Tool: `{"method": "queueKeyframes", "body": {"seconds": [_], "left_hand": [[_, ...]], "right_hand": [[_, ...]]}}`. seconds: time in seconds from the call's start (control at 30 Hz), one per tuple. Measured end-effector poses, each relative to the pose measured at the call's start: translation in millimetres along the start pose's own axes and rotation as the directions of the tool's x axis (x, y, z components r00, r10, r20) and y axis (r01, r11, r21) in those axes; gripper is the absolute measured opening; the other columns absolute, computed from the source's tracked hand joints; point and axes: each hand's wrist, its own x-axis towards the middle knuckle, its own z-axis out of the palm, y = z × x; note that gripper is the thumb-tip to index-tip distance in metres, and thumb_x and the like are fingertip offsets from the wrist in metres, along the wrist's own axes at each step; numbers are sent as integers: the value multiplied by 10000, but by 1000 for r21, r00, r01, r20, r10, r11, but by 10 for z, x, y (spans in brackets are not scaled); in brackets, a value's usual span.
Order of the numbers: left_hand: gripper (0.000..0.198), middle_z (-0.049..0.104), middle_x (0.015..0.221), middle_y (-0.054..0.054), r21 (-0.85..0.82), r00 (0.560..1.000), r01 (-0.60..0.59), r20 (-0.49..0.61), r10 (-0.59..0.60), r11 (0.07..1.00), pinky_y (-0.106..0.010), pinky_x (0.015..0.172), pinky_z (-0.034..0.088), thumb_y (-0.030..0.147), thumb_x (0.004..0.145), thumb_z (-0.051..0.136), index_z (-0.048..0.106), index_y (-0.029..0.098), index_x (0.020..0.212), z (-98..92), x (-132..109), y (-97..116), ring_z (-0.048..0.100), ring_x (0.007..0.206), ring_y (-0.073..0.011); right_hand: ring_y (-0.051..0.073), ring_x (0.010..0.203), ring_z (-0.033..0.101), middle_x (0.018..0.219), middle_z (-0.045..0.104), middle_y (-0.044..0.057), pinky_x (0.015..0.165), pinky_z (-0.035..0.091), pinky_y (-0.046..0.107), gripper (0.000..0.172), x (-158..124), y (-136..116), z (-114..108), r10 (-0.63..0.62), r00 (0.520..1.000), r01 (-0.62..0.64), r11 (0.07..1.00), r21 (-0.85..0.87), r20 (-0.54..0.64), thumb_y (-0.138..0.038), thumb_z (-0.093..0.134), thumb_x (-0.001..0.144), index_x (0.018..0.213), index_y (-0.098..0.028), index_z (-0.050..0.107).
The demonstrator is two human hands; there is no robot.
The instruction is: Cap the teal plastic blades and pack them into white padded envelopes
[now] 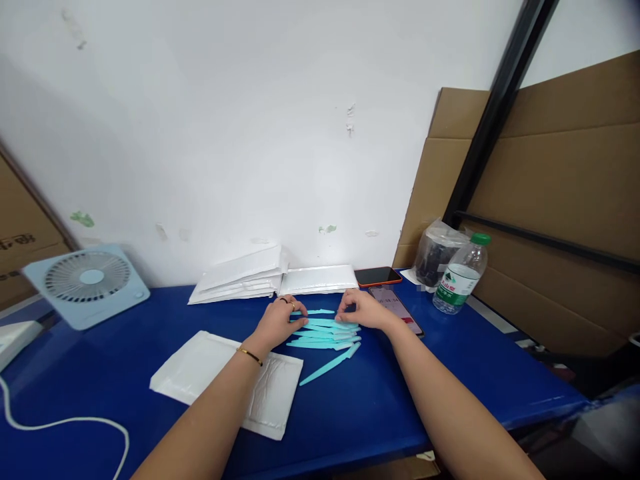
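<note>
Several sticks point(320, 345) lie roughly parallel on the bench point(370, 400). Our left hand point(280, 323) and right hand point(361, 310) stand apart at opposite ends, likely keeping them aligned; we cannot tell whether either grips.

On the table point(370, 407), the razors point(323, 344) lie just below centre, right of a single envelope point(200, 363) and before more envelopes point(245, 270); the fan point(85, 283) sits at middle left, two phones point(379, 276) right of centre, the bottle point(457, 280) farther right

Turquoise sticks point(325, 335) partly hidden (behind the left fingers point(301, 323))
</note>
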Motion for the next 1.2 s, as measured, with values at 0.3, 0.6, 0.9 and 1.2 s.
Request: {"method": "queueKeyframes", "body": {"seconds": [0.3, 0.6, 0.9, 1.2], "left_hand": [[251, 621, 852, -16, 10, 996, -26, 87, 25, 1000, -289, 754, 365, 415, 791, 505, 646, 221, 718, -27, -12, 65, 533, 855, -180], [216, 604, 773, -8, -89, 992, -2, 122, 13, 996, -230, 616, 375, 393, 779, 509, 634, 217, 775, -33, -35, 59, 544, 695, -136], [200, 614, 801, -22, -93, 997, -2, 80, 9, 996, -232, 608, 380, 331, 766, 500, 658, 215, 808, -5, -20, 10, 545, 695, -144], [219, 650, 715, -19, -129, 976, 179, 146, -160, 975, -225, 560, 381, 366, 709, 542, 668, 188, 731, 32, 32, -93, 561, 634, -142]], "right_hand": [[154, 797, 536, 831, 584, 33, 696, 397, 232, 157, -32, -87, -13, -2, 997, 7, 998, -65, 83, -334, 648, 695, 721, -181, 673], [146, 744, 564, 825, 622, 34, 683, 415, 232, 80, -72, -90, -71, -20, 998, 27, 993, -115, 63, -220, 645, 686, 749, -197, 690], [138, 692, 598, 762, 672, 29, 641, 432, 224, 126, -37, -47, 0, -19, 995, 26, 998, -65, 98, -169, 582, 725, 754, -184, 704], [134, 645, 585, 743, 669, 36, 585, 425, 216, 107, 16, -1, 90, 16, 996, -14, 1000, -28, 90, -222, 638, 694, 762, -178, 708]]}}
